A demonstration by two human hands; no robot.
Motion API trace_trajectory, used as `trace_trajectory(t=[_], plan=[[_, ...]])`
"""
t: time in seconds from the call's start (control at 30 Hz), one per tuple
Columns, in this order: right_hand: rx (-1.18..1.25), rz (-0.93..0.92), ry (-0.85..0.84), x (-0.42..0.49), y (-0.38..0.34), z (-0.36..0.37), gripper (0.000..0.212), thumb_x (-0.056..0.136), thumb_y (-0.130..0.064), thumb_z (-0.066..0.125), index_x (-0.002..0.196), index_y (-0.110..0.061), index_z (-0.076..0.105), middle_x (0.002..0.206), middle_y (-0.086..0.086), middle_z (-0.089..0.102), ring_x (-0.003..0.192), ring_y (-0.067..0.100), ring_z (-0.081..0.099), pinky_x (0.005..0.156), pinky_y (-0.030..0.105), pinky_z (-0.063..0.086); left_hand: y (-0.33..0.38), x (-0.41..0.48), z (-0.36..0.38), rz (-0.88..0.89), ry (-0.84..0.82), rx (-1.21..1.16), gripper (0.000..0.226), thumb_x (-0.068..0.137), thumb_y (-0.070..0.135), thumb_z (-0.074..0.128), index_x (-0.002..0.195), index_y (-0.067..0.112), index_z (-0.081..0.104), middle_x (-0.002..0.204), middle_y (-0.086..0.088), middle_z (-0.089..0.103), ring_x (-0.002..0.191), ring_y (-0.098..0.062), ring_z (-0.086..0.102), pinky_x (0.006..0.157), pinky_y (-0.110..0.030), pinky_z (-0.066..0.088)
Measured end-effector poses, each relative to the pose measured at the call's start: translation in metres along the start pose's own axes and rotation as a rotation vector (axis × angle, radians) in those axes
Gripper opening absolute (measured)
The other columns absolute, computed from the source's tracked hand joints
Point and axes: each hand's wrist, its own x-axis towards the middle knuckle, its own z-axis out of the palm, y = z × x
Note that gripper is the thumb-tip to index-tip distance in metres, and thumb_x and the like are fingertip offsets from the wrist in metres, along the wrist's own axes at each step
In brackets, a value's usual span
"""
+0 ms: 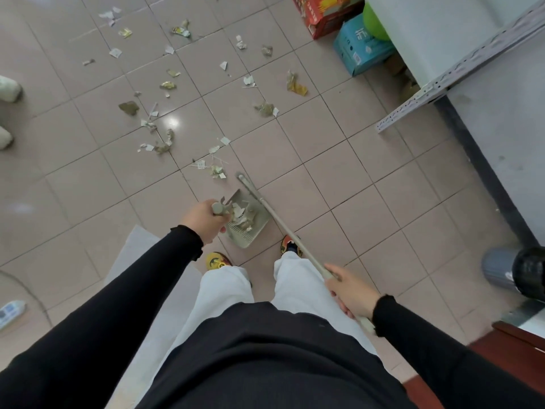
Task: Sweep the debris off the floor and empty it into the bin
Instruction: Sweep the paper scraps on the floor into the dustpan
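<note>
My left hand [203, 219] grips the top of the handle of a grey-green dustpan [253, 225], which stands on the tiled floor just ahead of my feet and holds a small heap of paper scraps. My right hand [351, 290] is curled round the pale handle of a broom [283, 222]; its narrow head [243, 180] touches the floor at the pan's far side. Torn paper and crumpled wrappers [218, 169] lie scattered over the tiles beyond the pan, out to the far pieces [181, 31]. A grey bin with a black liner [516, 273] stands at the right edge.
A white shelf unit with a slotted metal rail [442, 84] fills the right side. Red [321, 13] and blue [359, 48] cartons sit under it. Another person's pale shoes [7, 90] are at the left edge. A power strip [10, 312] lies at the lower left.
</note>
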Motion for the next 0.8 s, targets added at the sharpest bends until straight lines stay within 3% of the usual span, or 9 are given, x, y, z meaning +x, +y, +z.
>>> trace_trajectory(t=[0.1, 0.4, 0.53, 0.63, 0.73, 0.8], plan=[[0.033, -0.017, 0.06, -0.003, -0.009, 0.019, 0.051, 0.104, -0.026, 0.041, 0.153, -0.037, 0.029, 0.088, 0.006, 0.057, 0.041, 0.008, 0.039, 0.038, 0.023, 0.039, -0.028, -0.006, -0.031, 0.003, 0.01, 0.018, 0.017, 0.098, 0.026, 0.056, 0.105, 0.013, 0.064, 0.089, -0.011, 0.074, 0.063, -0.017, 0.053, 0.051, -0.026, 0.045], [-0.134, -0.153, 0.216, 0.054, -0.137, 0.045, 0.052, 0.1, -0.016, 0.039, 0.152, -0.022, 0.036, 0.082, 0.0, 0.055, 0.057, 0.015, 0.047, 0.048, 0.026, 0.04, -0.108, 0.003, -0.119, -0.028, 0.115, -0.116, 0.008, 0.094, 0.023, 0.06, 0.099, 0.018, 0.065, 0.086, -0.014, 0.075, 0.049, -0.015, 0.044, 0.046, -0.023, 0.036], [-0.338, -0.154, 0.261, 0.083, -0.188, 0.06, 0.04, 0.099, -0.012, 0.035, 0.137, -0.011, 0.047, 0.099, 0.014, 0.057, 0.079, 0.029, 0.054, 0.063, 0.033, 0.046, -0.114, 0.018, -0.145, -0.052, 0.141, -0.154, 0.016, 0.094, 0.025, 0.062, 0.103, 0.013, 0.066, 0.086, -0.013, 0.075, 0.049, -0.018, 0.043, 0.047, -0.023, 0.036], [-0.481, -0.116, 0.274, 0.094, -0.211, 0.071, 0.041, 0.101, -0.016, 0.036, 0.14, -0.013, 0.046, 0.116, 0.017, 0.061, 0.096, 0.034, 0.06, 0.075, 0.036, 0.051, -0.111, 0.03, -0.156, -0.083, 0.158, -0.178, 0.018, 0.095, 0.025, 0.061, 0.104, 0.011, 0.066, 0.085, -0.013, 0.074, 0.049, -0.019, 0.042, 0.047, -0.023, 0.037], [-0.522, -0.08, 0.145, 0.085, -0.207, 0.081, 0.038, 0.1, -0.018, 0.037, 0.135, -0.012, 0.049, 0.098, 0.015, 0.06, 0.083, 0.036, 0.063, 0.067, 0.04, 0.056, -0.104, 0.039, -0.161, -0.097, 0.158, -0.178, 0.017, 0.095, 0.023, 0.061, 0.103, 0.009, 0.065, 0.082, -0.011, 0.071, 0.049, -0.019, 0.041, 0.046, -0.023, 0.036], [-0.482, -0.072, 0.045, 0.065, -0.196, 0.078, 0.038, 0.099, -0.02, 0.037, 0.133, -0.016, 0.052, 0.082, 0.008, 0.056, 0.066, 0.028, 0.056, 0.056, 0.033, 0.05, -0.1, 0.043, -0.163, -0.104, 0.159, -0.196, 0.018, 0.095, 0.022, 0.06, 0.103, 0.007, 0.066, 0.082, -0.013, 0.071, 0.048, -0.019, 0.041, 0.046, -0.023, 0.036]])
